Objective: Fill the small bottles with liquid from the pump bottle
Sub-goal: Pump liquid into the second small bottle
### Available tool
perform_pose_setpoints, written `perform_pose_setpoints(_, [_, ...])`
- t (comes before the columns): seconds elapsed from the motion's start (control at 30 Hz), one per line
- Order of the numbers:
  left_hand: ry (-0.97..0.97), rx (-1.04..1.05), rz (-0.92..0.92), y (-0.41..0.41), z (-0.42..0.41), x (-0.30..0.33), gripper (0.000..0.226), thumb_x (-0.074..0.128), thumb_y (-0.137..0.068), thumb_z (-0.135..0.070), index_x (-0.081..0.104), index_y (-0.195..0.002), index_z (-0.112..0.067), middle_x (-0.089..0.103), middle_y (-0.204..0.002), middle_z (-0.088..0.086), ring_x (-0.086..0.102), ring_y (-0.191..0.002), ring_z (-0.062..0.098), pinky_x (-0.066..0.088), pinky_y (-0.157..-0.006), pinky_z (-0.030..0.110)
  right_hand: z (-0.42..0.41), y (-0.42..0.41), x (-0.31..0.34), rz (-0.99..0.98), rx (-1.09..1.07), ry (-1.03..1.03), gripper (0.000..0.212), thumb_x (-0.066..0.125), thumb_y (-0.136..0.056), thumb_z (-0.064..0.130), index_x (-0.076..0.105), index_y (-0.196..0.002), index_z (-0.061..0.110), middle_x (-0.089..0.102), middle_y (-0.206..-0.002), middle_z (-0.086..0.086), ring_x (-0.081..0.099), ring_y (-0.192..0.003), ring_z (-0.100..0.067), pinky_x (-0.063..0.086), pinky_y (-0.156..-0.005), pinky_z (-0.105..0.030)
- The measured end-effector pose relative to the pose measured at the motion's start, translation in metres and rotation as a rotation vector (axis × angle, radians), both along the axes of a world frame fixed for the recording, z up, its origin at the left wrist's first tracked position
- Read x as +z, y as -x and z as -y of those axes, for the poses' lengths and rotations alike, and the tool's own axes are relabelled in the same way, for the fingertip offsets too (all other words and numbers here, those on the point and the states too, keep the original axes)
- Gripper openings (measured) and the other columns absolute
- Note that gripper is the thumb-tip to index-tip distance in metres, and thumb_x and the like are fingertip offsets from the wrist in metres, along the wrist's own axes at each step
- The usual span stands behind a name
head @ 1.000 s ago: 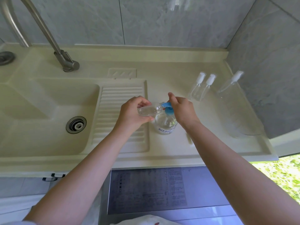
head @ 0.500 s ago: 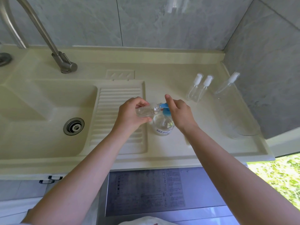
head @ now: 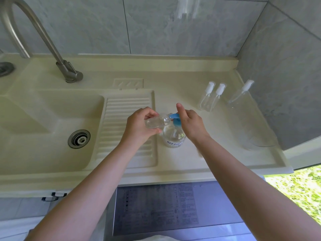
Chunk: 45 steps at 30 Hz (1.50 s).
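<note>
A small clear bottle (head: 155, 121) is gripped by the left hand (head: 139, 126), fingers and thumb curled round its body. It is held tilted almost on its side, its open neck turned to the right and brought up against the spout of the blue pump head (head: 175, 118). The pump head belongs to a clear pump bottle (head: 173, 136), which stands upright on the cream table (head: 217, 153) just to the right of the ribbed washboard (head: 126, 126); a white label with blue lettering is seen low on its front. The right hand (head: 190, 123) is laid on the pump head, its fingers bent down over the top while the thumb is raised free; it cannot be told how far the pump is pressed.

Further back and to the right, two small spray bottles (head: 211, 100) with white caps are stood touching each other on the table, and a third, taller spray bottle (head: 240, 94) is set apart from them, near the grey tiled wall (head: 286, 66). A clear container (head: 258, 136) is seen by the table's right edge. To the left, a sink basin (head: 43, 119) with a metal drain (head: 79, 138) is moulded into the same surface, and a metal faucet (head: 52, 44) rises behind it.
</note>
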<state>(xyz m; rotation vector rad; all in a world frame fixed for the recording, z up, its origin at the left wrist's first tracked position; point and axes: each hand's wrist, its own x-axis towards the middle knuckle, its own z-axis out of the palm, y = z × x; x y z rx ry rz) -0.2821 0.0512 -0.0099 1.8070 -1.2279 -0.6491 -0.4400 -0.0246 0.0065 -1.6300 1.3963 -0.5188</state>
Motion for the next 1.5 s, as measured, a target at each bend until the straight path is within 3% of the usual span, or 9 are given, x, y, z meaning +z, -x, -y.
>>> perform_pose_setpoints(0.13, [-0.002, -0.006, 0.006, 0.000, 0.000, 0.000, 0.045, 0.090, -0.056, -0.006, 0.068, -0.092, -0.020, 0.068, -0.099, -0.007, 0.058, -0.086, -0.002, 0.039, -0.074, 0.001, -0.001, -0.005, -0.002, -0.007, -0.006, 0.055, 0.055, 0.036, -0.104, 0.047, 0.065, -0.088, 0.004, 0.055, -0.096, -0.011, 0.053, -0.090, -0.024, 0.037, -0.076, -0.031])
perform_pose_setpoints(0.27, [-0.006, -0.006, 0.017, -0.001, 0.000, -0.004, 0.045, 0.090, -0.056, -0.007, 0.068, -0.092, -0.020, 0.069, -0.098, -0.006, 0.057, -0.084, -0.005, 0.037, -0.073, -0.001, -0.002, -0.009, -0.013, -0.100, -0.009, 0.180, 0.039, 0.034, -0.106, 0.035, 0.058, -0.079, 0.019, 0.049, -0.091, -0.007, 0.051, -0.084, -0.027, 0.037, -0.075, -0.034])
perform_pose_setpoints(0.33, [-0.007, -0.003, 0.013, 0.000, 0.000, -0.004, 0.045, 0.090, -0.055, -0.006, 0.068, -0.092, -0.021, 0.069, -0.098, -0.005, 0.057, -0.083, -0.004, 0.037, -0.073, -0.001, -0.003, -0.009, -0.013, -0.085, -0.018, 0.162, 0.042, 0.034, -0.106, 0.037, 0.049, -0.068, 0.025, 0.048, -0.088, -0.005, 0.049, -0.081, -0.024, 0.035, -0.074, -0.033])
perform_pose_setpoints(0.57, [0.025, 0.002, -0.004, -0.001, 0.000, -0.003, 0.045, 0.090, -0.056, -0.005, 0.067, -0.091, -0.021, 0.069, -0.098, -0.007, 0.059, -0.085, -0.002, 0.040, -0.076, 0.002, -0.006, -0.003, 0.008, 0.016, -0.027, -0.025, 0.046, 0.035, -0.103, 0.053, 0.054, -0.069, 0.028, 0.057, -0.107, -0.008, 0.054, -0.099, -0.024, 0.039, -0.089, -0.033])
perform_pose_setpoints(0.73, [0.022, 0.006, -0.003, 0.000, 0.000, -0.003, 0.046, 0.090, -0.056, -0.005, 0.067, -0.091, -0.024, 0.068, -0.099, -0.007, 0.059, -0.086, -0.001, 0.040, -0.077, 0.002, 0.000, -0.007, 0.004, -0.031, -0.009, -0.012, 0.051, 0.034, -0.104, 0.046, 0.063, -0.086, 0.008, 0.064, -0.107, -0.015, 0.057, -0.100, -0.030, 0.040, -0.083, -0.035])
perform_pose_setpoints(0.87, [0.007, 0.001, 0.002, -0.001, 0.000, -0.005, 0.046, 0.090, -0.055, -0.004, 0.067, -0.091, -0.023, 0.069, -0.099, -0.004, 0.058, -0.085, 0.000, 0.038, -0.075, 0.001, -0.005, -0.009, -0.010, -0.145, 0.019, 0.194, 0.042, 0.032, -0.106, 0.033, 0.060, -0.107, 0.002, 0.059, -0.103, -0.018, 0.055, -0.098, -0.035, 0.045, -0.083, -0.041])
perform_pose_setpoints(1.1, [0.027, 0.003, -0.011, 0.001, -0.001, -0.004, 0.046, 0.090, -0.056, -0.005, 0.067, -0.092, -0.023, 0.068, -0.098, -0.007, 0.058, -0.085, -0.005, 0.038, -0.076, 0.000, -0.001, -0.005, 0.005, -0.059, 0.012, -0.002, 0.047, 0.033, -0.104, 0.046, 0.058, -0.077, 0.018, 0.057, -0.101, -0.012, 0.050, -0.092, -0.024, 0.034, -0.079, -0.031])
perform_pose_setpoints(1.4, [0.015, 0.005, -0.003, -0.001, 0.000, -0.007, 0.046, 0.089, -0.057, -0.004, 0.068, -0.093, -0.023, 0.069, -0.098, -0.005, 0.056, -0.081, -0.010, 0.037, -0.075, 0.000, -0.003, -0.013, -0.010, -0.126, -0.005, 0.213, 0.035, 0.033, -0.103, 0.020, 0.057, -0.089, 0.000, 0.056, -0.095, -0.020, 0.053, -0.091, -0.038, 0.046, -0.081, -0.047])
perform_pose_setpoints(1.5, [0.017, 0.000, -0.004, -0.001, 0.000, -0.007, 0.046, 0.089, -0.057, -0.005, 0.068, -0.093, -0.022, 0.068, -0.098, -0.005, 0.055, -0.080, -0.014, 0.037, -0.075, 0.000, -0.003, -0.012, -0.008, -0.097, -0.006, 0.197, 0.038, 0.034, -0.103, 0.021, 0.060, -0.090, -0.003, 0.056, -0.094, -0.019, 0.053, -0.091, -0.036, 0.043, -0.080, -0.042])
